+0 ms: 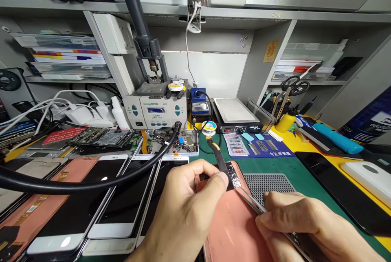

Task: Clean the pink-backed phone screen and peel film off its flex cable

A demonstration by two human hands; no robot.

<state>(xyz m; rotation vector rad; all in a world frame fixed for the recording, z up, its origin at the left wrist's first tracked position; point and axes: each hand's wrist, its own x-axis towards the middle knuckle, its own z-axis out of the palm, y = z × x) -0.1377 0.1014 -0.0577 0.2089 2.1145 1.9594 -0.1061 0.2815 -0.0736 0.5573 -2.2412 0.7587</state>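
Observation:
In the head view, my left hand (pixel 189 201) pinches a dark flex cable (pixel 218 156) between thumb and index finger. The cable's free end sticks up and away from me, showing a gold-coloured patch. Below it lies a pinkish-orange screen panel (pixel 233 225), back side up, with a black and silvery strip (pixel 233 175) at its far end. My right hand (pixel 302 221) is closed around metal tweezers (pixel 251 201). Their tips reach the edge of that strip, just right of my left thumb; whether they grip anything I cannot tell.
Several phone screens (pixel 119 201) lie to the left, under a thick black hose (pixel 122 178) from the rework station (pixel 155 111). A metal mesh plate (pixel 269 182) and a black phone panel (pixel 332 192) are on the right. Behind stand a solder spool (pixel 209 127) and a hot plate (pixel 236 117).

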